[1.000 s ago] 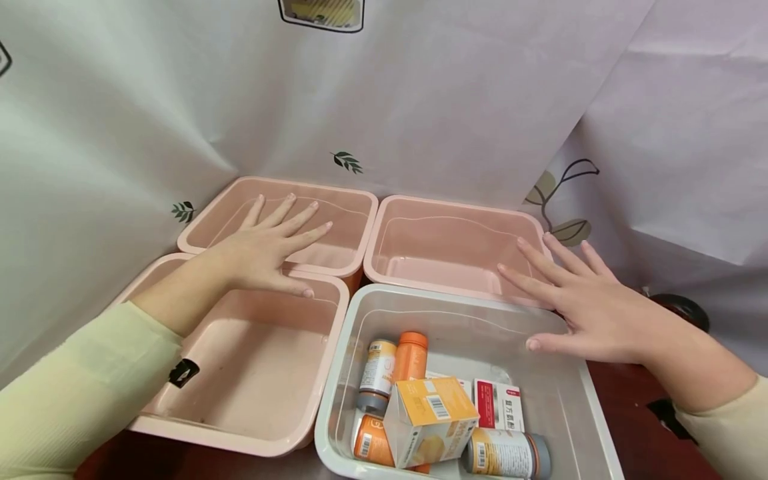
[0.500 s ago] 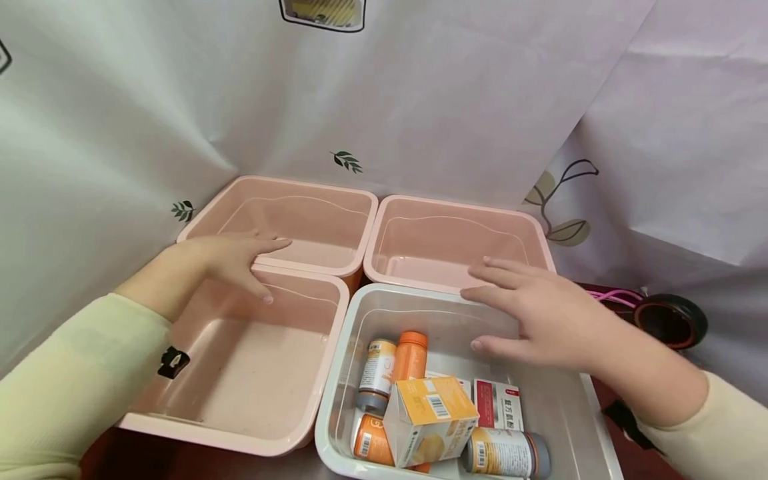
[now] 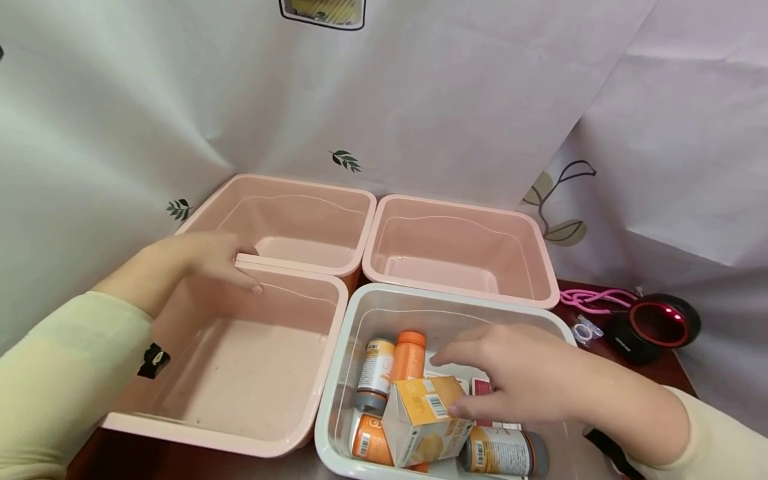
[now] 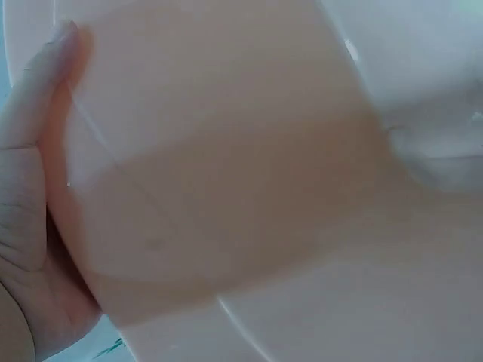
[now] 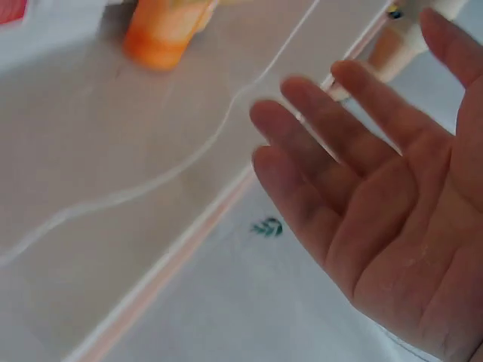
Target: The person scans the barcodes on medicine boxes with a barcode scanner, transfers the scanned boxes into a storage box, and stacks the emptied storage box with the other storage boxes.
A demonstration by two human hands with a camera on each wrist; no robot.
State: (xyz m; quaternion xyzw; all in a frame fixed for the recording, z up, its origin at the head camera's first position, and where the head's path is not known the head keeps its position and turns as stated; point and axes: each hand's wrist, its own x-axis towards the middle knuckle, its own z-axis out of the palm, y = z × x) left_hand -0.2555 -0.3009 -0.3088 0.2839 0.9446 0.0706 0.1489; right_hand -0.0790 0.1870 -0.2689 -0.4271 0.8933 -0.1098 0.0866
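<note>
My left hand straddles the touching rims of the two left pink bins. Its thumb lies against the inner wall of the near pink bin; its fingers drop over the rim on the far bin's side, mostly hidden. In the left wrist view the thumb rests along that wall. My right hand hovers in the pale grey bin, fingers relaxed and holding nothing, thumb beside a yellow-and-white carton. Around the carton lie orange bottles, white-labelled bottles with grey caps and a red-and-white box partly hidden by the hand.
Two more pink bins stand behind, the far left bin and the far right bin, against a patterned cloth. To the right are a black round device with a red glow, a pink cord and a small tape roll.
Both hands were spread above the bins. My left hand has come down onto the pink rims, and my right has moved left and down into the grey bin toward the carton.
</note>
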